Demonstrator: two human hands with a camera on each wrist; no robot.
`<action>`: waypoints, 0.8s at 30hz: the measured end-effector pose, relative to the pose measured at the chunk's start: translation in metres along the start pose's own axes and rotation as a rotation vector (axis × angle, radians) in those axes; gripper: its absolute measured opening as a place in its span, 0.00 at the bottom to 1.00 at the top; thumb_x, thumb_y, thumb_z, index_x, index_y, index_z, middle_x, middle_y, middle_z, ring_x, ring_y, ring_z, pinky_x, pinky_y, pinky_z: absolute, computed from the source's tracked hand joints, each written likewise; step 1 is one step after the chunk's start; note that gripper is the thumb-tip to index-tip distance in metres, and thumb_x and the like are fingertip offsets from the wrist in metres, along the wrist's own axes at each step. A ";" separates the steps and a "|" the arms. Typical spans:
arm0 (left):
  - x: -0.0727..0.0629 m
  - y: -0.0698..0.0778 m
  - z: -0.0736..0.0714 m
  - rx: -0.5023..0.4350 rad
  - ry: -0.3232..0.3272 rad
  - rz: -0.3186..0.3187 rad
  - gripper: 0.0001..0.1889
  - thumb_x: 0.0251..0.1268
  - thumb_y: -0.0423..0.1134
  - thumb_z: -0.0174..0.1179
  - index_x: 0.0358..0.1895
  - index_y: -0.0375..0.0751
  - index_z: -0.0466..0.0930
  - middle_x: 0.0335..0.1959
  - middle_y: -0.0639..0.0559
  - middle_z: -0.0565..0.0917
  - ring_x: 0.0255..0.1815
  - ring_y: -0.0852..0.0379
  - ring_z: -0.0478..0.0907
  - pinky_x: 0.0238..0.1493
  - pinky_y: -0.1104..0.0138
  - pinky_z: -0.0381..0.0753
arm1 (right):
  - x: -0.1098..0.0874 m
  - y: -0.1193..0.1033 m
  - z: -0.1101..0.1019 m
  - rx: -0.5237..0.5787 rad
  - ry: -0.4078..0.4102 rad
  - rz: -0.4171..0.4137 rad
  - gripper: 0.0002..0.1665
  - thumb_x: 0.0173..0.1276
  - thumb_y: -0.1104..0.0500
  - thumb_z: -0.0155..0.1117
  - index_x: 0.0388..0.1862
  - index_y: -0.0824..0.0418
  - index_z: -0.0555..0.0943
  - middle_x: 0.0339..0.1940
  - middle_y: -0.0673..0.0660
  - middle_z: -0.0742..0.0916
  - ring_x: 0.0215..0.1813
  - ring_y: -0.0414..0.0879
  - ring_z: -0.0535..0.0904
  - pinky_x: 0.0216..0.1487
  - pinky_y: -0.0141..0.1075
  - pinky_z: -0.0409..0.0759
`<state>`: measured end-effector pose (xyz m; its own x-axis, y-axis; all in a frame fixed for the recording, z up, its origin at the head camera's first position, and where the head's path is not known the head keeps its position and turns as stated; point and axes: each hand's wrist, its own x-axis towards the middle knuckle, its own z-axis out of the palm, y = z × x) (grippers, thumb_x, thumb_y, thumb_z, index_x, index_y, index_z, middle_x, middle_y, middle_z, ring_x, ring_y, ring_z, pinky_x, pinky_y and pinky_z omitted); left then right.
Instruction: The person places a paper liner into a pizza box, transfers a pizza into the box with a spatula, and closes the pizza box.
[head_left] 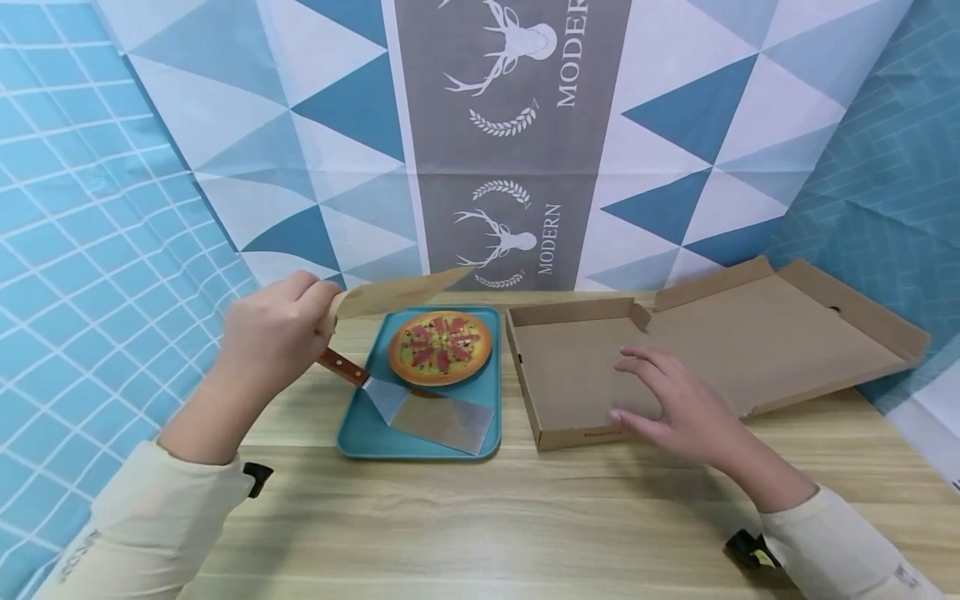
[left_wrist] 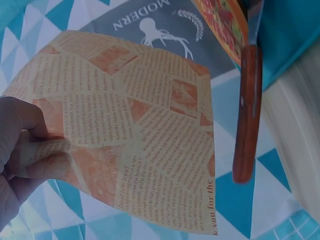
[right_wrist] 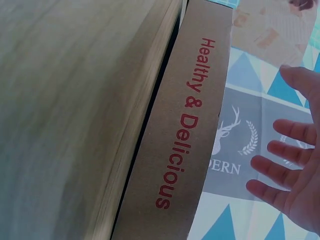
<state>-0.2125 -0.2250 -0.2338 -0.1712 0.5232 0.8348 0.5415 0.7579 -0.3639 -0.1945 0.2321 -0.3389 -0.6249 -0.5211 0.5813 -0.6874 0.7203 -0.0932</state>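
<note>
left hand point(head_left: 277, 333): i see thumb and fingers clamped on one edge of the paper point(head_left: 393, 293), raised above the tray point(head_left: 360, 443); the left wrist view cuts off most of the hand, and the small print is hard to read. right hand point(head_left: 678, 404): fingers apart, over the open box point(head_left: 573, 367), hiding part of its front wall and lettering; the right wrist view shows "healthy & delicious" whole. pizza point(head_left: 441, 347): on the tray, left of the box, cropped in the left wrist view. spatula point(head_left: 442, 421): blade on the tray beside the pizza, contact unclear to me; the left hand hides the handle's end from the head view.
</note>
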 end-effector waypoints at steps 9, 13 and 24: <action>0.013 0.018 0.015 -0.051 -0.021 0.064 0.09 0.55 0.21 0.47 0.31 0.32 0.78 0.24 0.41 0.79 0.14 0.46 0.71 0.08 0.64 0.56 | 0.003 -0.004 -0.001 0.191 -0.029 0.187 0.28 0.60 0.56 0.73 0.56 0.66 0.77 0.58 0.62 0.79 0.53 0.58 0.79 0.51 0.55 0.78; 0.017 0.029 0.020 -0.088 -0.032 0.086 0.06 0.55 0.20 0.56 0.33 0.31 0.79 0.26 0.40 0.80 0.18 0.45 0.77 0.08 0.62 0.64 | 0.004 -0.005 -0.002 0.367 -0.061 0.290 0.24 0.65 0.57 0.70 0.56 0.65 0.77 0.55 0.60 0.80 0.51 0.56 0.81 0.51 0.48 0.80; 0.024 0.061 0.030 -0.166 0.107 0.221 0.06 0.70 0.28 0.55 0.36 0.31 0.80 0.29 0.42 0.81 0.21 0.46 0.80 0.12 0.59 0.74 | 0.022 -0.020 -0.007 1.135 -0.141 0.566 0.25 0.78 0.56 0.52 0.58 0.79 0.69 0.52 0.63 0.82 0.51 0.50 0.82 0.54 0.35 0.78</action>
<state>-0.2087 -0.1549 -0.2487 0.0487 0.6174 0.7852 0.6849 0.5516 -0.4761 -0.1920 0.2100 -0.3185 -0.9188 -0.3649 0.1509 -0.1994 0.0989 -0.9749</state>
